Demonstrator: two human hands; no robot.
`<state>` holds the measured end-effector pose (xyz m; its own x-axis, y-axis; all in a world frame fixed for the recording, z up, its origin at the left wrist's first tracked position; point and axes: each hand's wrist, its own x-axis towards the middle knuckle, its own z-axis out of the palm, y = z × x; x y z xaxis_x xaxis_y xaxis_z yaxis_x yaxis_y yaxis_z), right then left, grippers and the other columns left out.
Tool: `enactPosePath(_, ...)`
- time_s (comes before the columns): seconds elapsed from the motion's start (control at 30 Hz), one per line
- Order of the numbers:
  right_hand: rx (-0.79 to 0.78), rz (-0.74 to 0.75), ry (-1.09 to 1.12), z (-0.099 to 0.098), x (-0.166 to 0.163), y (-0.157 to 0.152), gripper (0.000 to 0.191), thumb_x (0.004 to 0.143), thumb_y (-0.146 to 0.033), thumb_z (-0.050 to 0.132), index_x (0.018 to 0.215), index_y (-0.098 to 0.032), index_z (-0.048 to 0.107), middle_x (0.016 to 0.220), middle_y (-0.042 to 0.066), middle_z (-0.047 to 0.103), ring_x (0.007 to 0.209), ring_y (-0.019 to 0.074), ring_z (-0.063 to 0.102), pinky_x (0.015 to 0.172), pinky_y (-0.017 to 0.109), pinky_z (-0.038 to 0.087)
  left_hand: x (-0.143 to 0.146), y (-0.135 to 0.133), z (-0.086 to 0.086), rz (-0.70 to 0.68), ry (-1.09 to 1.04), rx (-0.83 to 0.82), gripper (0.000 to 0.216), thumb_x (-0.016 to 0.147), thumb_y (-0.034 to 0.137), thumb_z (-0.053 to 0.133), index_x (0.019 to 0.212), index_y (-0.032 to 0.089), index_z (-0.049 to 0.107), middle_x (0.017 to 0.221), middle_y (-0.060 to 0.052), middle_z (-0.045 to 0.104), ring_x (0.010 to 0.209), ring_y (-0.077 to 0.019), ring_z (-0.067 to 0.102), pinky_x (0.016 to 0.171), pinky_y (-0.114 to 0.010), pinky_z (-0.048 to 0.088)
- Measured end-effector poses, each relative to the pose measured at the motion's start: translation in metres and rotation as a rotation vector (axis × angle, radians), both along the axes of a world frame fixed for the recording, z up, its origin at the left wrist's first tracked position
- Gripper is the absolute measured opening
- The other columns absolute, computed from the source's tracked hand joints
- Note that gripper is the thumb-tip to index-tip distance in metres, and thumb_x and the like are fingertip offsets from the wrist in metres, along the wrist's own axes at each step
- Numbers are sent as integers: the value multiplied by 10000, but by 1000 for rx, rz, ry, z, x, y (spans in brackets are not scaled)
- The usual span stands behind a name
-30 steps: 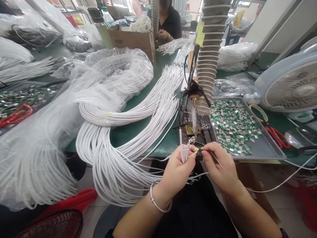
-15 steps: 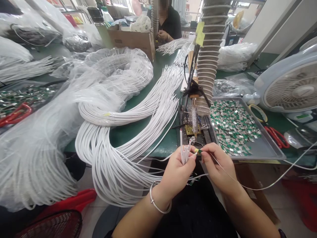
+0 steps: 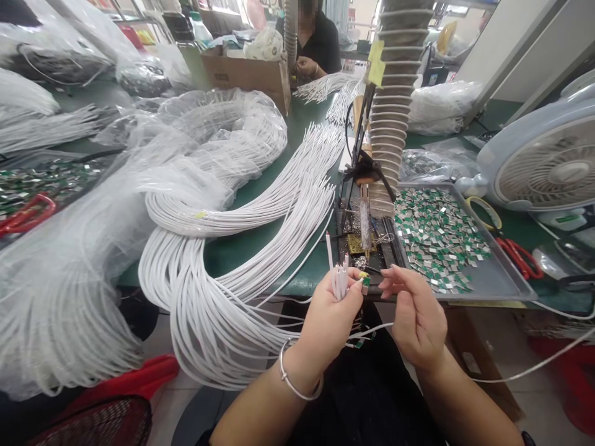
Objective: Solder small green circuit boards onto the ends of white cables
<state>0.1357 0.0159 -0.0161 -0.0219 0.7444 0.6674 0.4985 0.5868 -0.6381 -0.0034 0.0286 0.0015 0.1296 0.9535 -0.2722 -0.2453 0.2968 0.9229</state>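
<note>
My left hand (image 3: 332, 319) is closed round several white cable ends (image 3: 338, 280) that stick up from the fist, and a small green chip (image 3: 365, 280) sits at its thumb tip. My right hand (image 3: 415, 313) is just right of the chip, its thumb and forefinger pinched together a short gap away. What they pinch is too small to name. A white cable (image 3: 534, 367) trails from under that hand off to the right. Both hands hover at the front edge of the green table (image 3: 260, 248), just before the soldering iron fixture (image 3: 365, 226).
A metal tray (image 3: 497, 286) of several green chips lies to the right, with red scissors (image 3: 520, 257), a tape roll (image 3: 486, 212) and a fan (image 3: 543, 164) beyond. A ribbed hose (image 3: 390, 118) hangs over the fixture. White cable bundles (image 3: 260, 204) and plastic bags (image 3: 69, 266) fill the left. A co-worker (image 3: 318, 43) sits opposite.
My right hand has drawn back from the chip and dropped a little. My left hand shifted slightly left with the cable ends and now keeps the chip at its thumb.
</note>
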Motion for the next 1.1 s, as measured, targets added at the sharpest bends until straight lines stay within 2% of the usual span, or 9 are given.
enactPosePath(0.1,13,2,32,-2,-2,-4,401,875,-92,407,1261,-192,456,1014,94,640,814,154,639,629,296,573,1,4,3,13,-18,-15,121,808,241,550,885,149,542,618,62,427,469,-42,292,452,-181,245)
enactPosePath(0.23,49,20,-62,3,-6,-8,293,861,-86,445,1126,-174,536,954,94,678,816,162,672,651,291,593,2,6,6,46,-49,-13,110,802,218,549,882,142,548,644,48,484,479,-38,332,463,-172,270)
enactPosePath(0.33,87,88,-104,5,-9,-7,280,842,-56,465,1087,-161,550,998,114,671,916,174,668,729,300,596,4,6,6,79,-77,1,97,797,204,556,870,141,556,681,30,520,564,-56,428,535,-166,340)
enactPosePath(0.43,67,106,-126,3,-11,-6,276,836,-44,471,1070,-156,565,1012,121,668,970,185,656,803,334,584,4,5,7,91,-102,-19,102,784,195,568,871,143,560,679,41,494,554,-52,409,533,-168,340)
enactPosePath(0.6,78,52,-113,3,-10,-4,268,826,-35,482,1037,-166,584,1007,110,659,959,182,649,808,342,578,3,4,9,98,-98,-44,67,766,193,585,791,144,548,703,37,505,517,-38,363,524,-179,331)
enactPosePath(0.9,114,-49,-131,5,-6,-1,254,824,-36,492,1001,-177,606,979,95,649,915,175,647,768,329,580,3,4,11,97,-124,-38,112,746,187,611,679,156,528,887,-20,594,693,-80,504,695,-216,410)
enactPosePath(1.1,146,-53,-111,5,-7,4,276,811,-20,514,1011,-177,620,980,82,643,914,164,639,786,314,567,5,4,14,107,-146,-53,143,726,182,622,644,155,509,885,-23,589,716,-90,517,708,-223,415)
